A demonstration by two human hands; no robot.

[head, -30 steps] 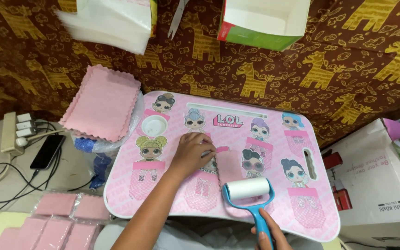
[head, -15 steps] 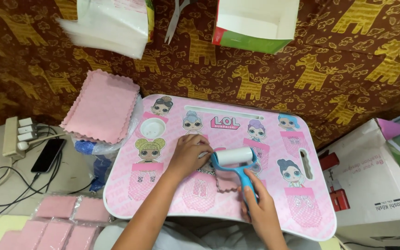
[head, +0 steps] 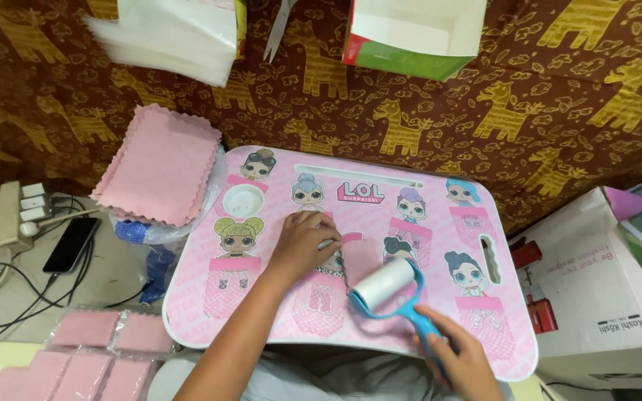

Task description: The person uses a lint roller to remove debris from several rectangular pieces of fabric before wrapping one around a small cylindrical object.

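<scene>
A pink lap table [head: 261,319] printed with cartoon dolls lies in front of me. On its middle rests a small pink cloth square [head: 362,258] with zigzag edges. My left hand [head: 302,241] presses flat on the cloth's left side. My right hand [head: 464,356] grips the blue handle of a lint roller [head: 384,288], whose white roll lies on the cloth's lower right edge.
A stack of pink cloths [head: 161,165] sits left of the table. Packaged pink cloths [head: 83,353] lie at the lower left, near a phone [head: 72,243], a power strip [head: 27,212] and cables. A white cardboard box [head: 596,289] stands right; clear bags [head: 169,33] and an open box [head: 410,33] lie beyond.
The roller went up over the cloth half a second ago and has now come back down toward me and to the right. My left hand stays on the cloth.
</scene>
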